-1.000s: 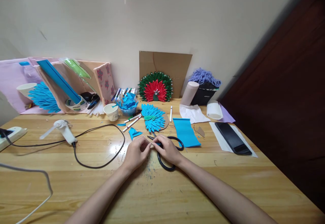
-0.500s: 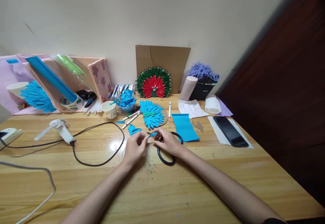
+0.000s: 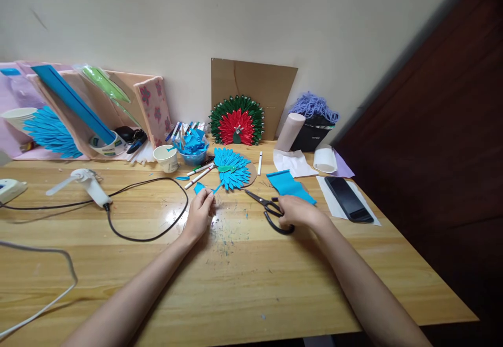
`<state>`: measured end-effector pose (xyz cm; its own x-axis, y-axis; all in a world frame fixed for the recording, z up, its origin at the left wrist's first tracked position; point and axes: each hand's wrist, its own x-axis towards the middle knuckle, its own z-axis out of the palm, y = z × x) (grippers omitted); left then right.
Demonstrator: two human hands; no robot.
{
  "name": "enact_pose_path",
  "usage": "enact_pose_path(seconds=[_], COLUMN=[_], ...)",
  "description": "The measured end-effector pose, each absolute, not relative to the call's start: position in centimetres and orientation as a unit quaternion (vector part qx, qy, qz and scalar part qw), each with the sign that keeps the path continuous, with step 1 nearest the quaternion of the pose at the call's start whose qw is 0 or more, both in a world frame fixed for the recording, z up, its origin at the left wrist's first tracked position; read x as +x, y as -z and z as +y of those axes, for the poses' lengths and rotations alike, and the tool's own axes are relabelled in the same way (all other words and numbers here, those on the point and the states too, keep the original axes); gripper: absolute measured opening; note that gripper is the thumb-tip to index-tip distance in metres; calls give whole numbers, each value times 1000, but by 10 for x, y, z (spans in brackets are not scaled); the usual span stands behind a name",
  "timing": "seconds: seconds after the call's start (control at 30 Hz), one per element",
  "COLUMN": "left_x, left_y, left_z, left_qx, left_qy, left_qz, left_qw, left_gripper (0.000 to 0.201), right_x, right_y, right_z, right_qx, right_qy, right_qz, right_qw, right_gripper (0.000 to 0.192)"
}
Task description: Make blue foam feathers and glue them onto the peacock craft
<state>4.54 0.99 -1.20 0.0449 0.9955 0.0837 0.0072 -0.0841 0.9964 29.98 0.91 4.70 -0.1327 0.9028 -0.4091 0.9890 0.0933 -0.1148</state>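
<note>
Two hands work on the wooden table (image 3: 275, 284). The left hand (image 3: 200, 212) pinches one small blue paper piece (image 3: 216, 188). One blue paper fan (image 3: 232, 169) lies just behind. The right hand (image 3: 297, 212) grips one pair of black scissors (image 3: 271, 210), lying flat, with bare wood between the hands.

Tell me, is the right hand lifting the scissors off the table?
No, the right hand rests on the black handles of the scissors, which lie flat on the wooden table.
</note>
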Motion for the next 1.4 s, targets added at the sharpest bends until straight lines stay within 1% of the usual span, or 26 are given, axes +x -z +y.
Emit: enact_pose_path(seconds=[0.03, 0.07, 0.1, 0.13, 0.17, 0.23, 0.27, 0.3, 0.37, 0.43, 0.5, 0.57, 0.67, 0.7, 0.77, 0.9, 1.03, 1.13, 1.27, 1.4], left_x=[46, 47, 47, 48, 49, 50, 51, 51, 52, 53, 54, 54, 53, 53, 52, 52, 52, 52, 50, 49], left_y=[11, 10, 9, 8, 6, 4, 4, 3, 3, 3, 2, 2, -1, -1, -2, 1, 5, 4, 2, 4], left_z=[9, 9, 8, 7, 6, 4, 4, 3, 2, 2, 0, -1, -4, -4, -4, 1, 6, 7, 10, 12], left_qx=[536, 541, 548, 556, 565, 580, 588, 596, 609, 620, 636, 665, 695, 698, 694, 648, 618, 583, 545, 542], left_qy=[-504, -498, -490, -480, -470, -449, -440, -432, -422, -416, -405, -392, -379, -379, -387, -423, -417, -430, -446, -451], left_qz=[464, 459, 454, 447, 440, 422, 414, 406, 391, 385, 396, 433, 509, 523, 530, 522, 489, 477, 471, 477], left_qw=[493, 498, 504, 510, 516, 533, 539, 542, 546, 543, 524, 466, 338, 310, 297, 358, 452, 498, 531, 525], left_gripper=[25, 25, 25, 25, 26, 26, 26, 26, 26, 26, 27, 28, 26, 25, 26, 28, 25, 26, 27, 28], right_x=[304, 306, 305, 301, 294, 273, 260, 248, 226, 211, 203, 202, 203, 203, 203, 200, 199, 199, 199, 199], right_y=[-49, -50, -51, -51, -49, -44, -40, -35, -25, -16, -8, -1, 7, 9, 12, 16, 17, 17, 15, 14], right_z=[11, 13, 15, 16, 17, 18, 18, 18, 17, 17, 17, 18, 18, 18, 15, 8, 6, 6, 7, 8], right_qx=[660, 666, 664, 647, 615, 515, 466, 431, 399, 380, 368, 372, 395, 398, 394, 390, 401, 401, 395, 405], right_qy=[168, 152, 138, 135, 146, 235, 300, 367, 473, 541, 576, 583, 568, 565, 570, 590, 575, 573, 586, 587], right_qz=[722, 723, 733, 750, 769, 785, 778, 757, 694, 631, 584, 559, 549, 551, 553, 546, 563, 563, 542, 526], right_qw=[118, 100, 58, -8, -93, -253, -297, -326, -368, -407, -438, -457, -468, -468, -462, -449, -438, -440, -454, -462], right_gripper=[15, 14, 12, 10, 11, 21, 27, 29, 27, 22, 20, 21, 24, 24, 27, 35, 36, 38, 37, 36])
